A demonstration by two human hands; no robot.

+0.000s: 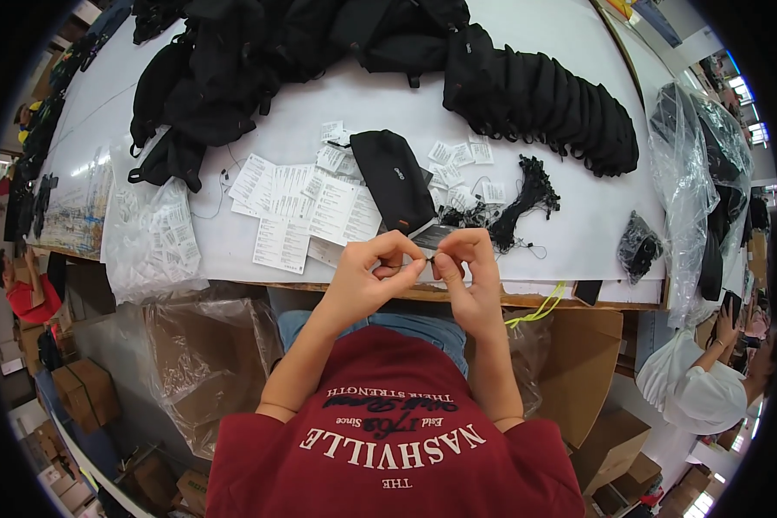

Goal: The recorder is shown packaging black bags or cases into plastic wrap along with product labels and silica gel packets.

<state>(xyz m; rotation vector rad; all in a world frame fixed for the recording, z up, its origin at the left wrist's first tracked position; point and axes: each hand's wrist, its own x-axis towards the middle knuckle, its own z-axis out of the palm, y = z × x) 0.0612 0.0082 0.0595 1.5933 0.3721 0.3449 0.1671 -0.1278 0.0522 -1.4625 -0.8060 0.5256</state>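
My left hand (373, 274) and my right hand (468, 281) meet just over the table's near edge, thumbs and forefingers pinched. Between the fingertips runs a thin black tag string (430, 259), held by both; its ends are mostly hidden. Right beyond my hands lies a black zip pouch (394, 181), resting partly on printed paper tags (345, 211). A bundle of black tag strings (531, 194) with small plastic ends spreads to the right of the pouch. Small white labels (447, 164) lie scattered around it.
Black bags (224, 69) are heaped at the back left; a row of black pouches (544, 99) curves along the back right. Plastic bags stand left (160, 242) and right (678, 164). A cardboard box (583, 371) is below the table edge. A person in white (699, 388) works at right.
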